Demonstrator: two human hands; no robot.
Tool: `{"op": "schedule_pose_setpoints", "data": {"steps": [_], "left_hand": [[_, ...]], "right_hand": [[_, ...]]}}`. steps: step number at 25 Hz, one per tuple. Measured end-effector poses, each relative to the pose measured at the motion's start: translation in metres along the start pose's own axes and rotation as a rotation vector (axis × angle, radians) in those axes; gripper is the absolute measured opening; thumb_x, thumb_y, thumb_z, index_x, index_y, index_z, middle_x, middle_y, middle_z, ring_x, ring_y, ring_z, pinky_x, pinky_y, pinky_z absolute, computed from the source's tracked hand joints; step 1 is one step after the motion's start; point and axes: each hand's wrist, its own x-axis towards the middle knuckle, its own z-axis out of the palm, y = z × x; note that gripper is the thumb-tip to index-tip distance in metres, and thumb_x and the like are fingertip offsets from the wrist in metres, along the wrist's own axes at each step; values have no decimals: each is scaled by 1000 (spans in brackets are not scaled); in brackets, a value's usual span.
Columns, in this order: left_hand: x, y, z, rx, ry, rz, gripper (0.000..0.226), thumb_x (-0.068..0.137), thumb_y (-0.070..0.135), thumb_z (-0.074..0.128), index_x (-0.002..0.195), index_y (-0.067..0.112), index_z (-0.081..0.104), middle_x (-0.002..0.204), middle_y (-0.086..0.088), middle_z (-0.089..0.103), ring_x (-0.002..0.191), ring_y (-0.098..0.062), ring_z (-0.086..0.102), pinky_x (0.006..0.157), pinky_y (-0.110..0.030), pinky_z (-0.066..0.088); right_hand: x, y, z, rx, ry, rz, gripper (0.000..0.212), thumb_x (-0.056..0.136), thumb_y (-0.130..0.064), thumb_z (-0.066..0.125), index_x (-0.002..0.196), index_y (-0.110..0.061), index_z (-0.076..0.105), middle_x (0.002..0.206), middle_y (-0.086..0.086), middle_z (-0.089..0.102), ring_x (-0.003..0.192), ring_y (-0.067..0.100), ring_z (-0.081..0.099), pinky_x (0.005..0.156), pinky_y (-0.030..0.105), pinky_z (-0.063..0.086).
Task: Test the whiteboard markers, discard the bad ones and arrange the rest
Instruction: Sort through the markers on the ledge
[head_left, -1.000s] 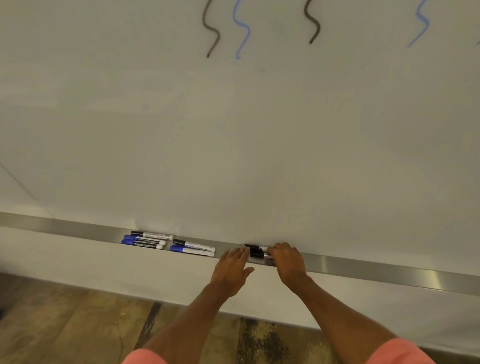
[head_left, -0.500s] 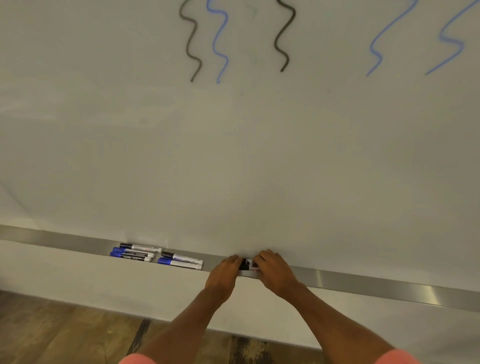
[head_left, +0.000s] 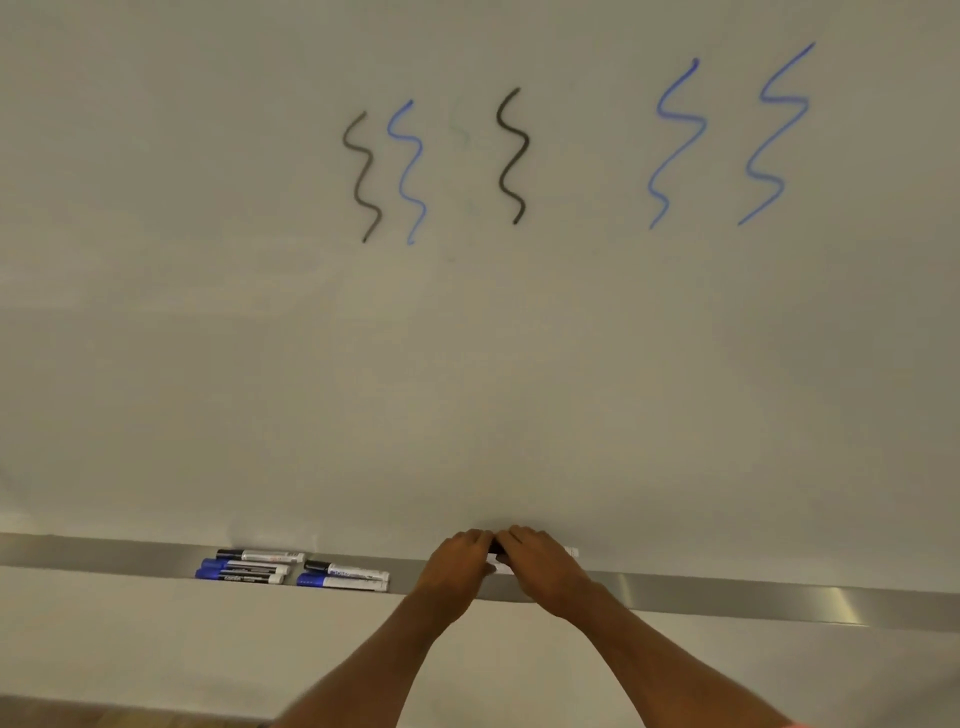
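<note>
Both my hands meet on the metal marker tray (head_left: 727, 597) under the whiteboard (head_left: 467, 364). My left hand (head_left: 460, 558) and my right hand (head_left: 540, 564) grip a black-capped marker (head_left: 496, 552) between them; only its cap and a strip of white barrel show. Its far white end sticks out past my right hand. Left of my hands, several capped markers lie in the tray: a group of three (head_left: 249, 567) with black and blue caps, and a pair (head_left: 345, 576) beside it.
Black and blue wavy test lines (head_left: 511, 156) mark the board above. The tray runs on to the right as a bare metal strip. A white wall panel lies below the tray, with a sliver of wooden floor at the bottom left.
My left hand moved in from beside the marker and closed on its cap end against my right hand. The camera tilted up, bringing the test lines fully into view.
</note>
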Motion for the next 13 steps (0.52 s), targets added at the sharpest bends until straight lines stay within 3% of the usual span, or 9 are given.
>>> {"op": "schedule_pose_setpoints", "data": {"steps": [4, 9, 13], "left_hand": [[3, 2, -10, 140, 27, 40, 33, 93, 7, 51, 126, 12, 48, 124, -6, 56, 109, -22, 55, 91, -28, 40], [-6, -5, -20, 135, 43, 98, 31, 95, 11, 47, 126, 14, 48, 121, -6, 58, 105, -24, 56, 87, -30, 40], [-15, -17, -25, 156, 82, 139, 29, 95, 12, 47, 124, 15, 50, 117, -5, 59, 101, -23, 57, 85, -29, 41]], "right_hand": [[0, -6, -10, 8, 48, 28, 24, 98, -19, 42, 120, -15, 53, 108, 3, 60, 91, 21, 58, 77, 30, 43], [-2, -11, -18, -21, 120, 39, 22, 98, -32, 43, 111, -23, 59, 91, 0, 65, 79, 21, 64, 65, 31, 46], [-5, -20, -14, -60, 178, 89, 45, 97, -54, 15, 121, -38, 50, 86, -4, 65, 74, 19, 65, 62, 34, 52]]}}
